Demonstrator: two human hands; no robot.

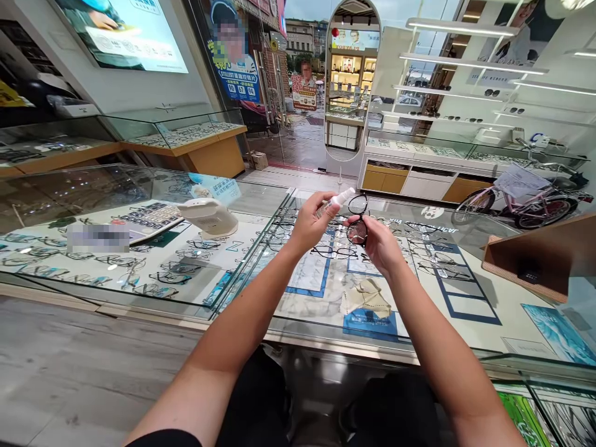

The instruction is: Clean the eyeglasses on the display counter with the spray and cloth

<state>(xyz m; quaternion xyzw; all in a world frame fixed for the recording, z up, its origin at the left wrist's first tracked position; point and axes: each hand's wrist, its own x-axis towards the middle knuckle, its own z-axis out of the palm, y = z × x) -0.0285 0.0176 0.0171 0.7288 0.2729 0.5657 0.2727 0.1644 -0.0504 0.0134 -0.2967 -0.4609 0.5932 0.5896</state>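
Note:
Above the glass counter, my left hand is wrapped round a small white spray bottle, its nozzle tilted up to the right. Close beside it, my right hand grips a pair of dark round-framed glasses by one side. The glasses are turned on end, one lens above the other, and the nozzle is near the upper lens. Below my hands a crumpled beige cloth lies on the counter, next to a blue packet.
Glass display cases filled with spectacle frames run across in front of me. A white scanner-like device and a keyboard are on the left. A brown wooden stand is at the right. Beyond are an oval mirror and a bicycle.

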